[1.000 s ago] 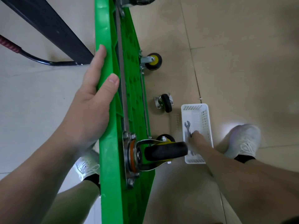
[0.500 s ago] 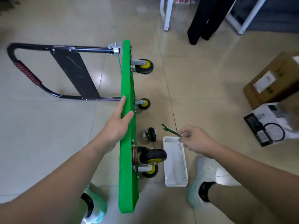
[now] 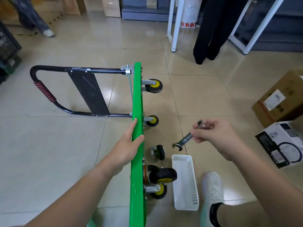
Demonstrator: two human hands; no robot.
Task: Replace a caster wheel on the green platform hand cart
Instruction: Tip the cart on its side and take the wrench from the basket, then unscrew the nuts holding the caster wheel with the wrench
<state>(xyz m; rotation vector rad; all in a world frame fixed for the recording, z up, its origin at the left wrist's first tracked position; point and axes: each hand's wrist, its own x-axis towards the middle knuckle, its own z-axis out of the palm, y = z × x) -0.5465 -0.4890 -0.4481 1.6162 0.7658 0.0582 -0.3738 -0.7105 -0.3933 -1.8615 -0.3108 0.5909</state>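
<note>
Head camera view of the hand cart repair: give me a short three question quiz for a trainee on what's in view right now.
1. True or false: the green cart stands on its edge, steadied by the left hand.
2. The right hand holds: A a hammer, B a wrench, C a screwdriver.
3. Fill in: the loose caster lies on the floor, outside the white ____.
Key: 1 true; 2 B; 3 basket.
</note>
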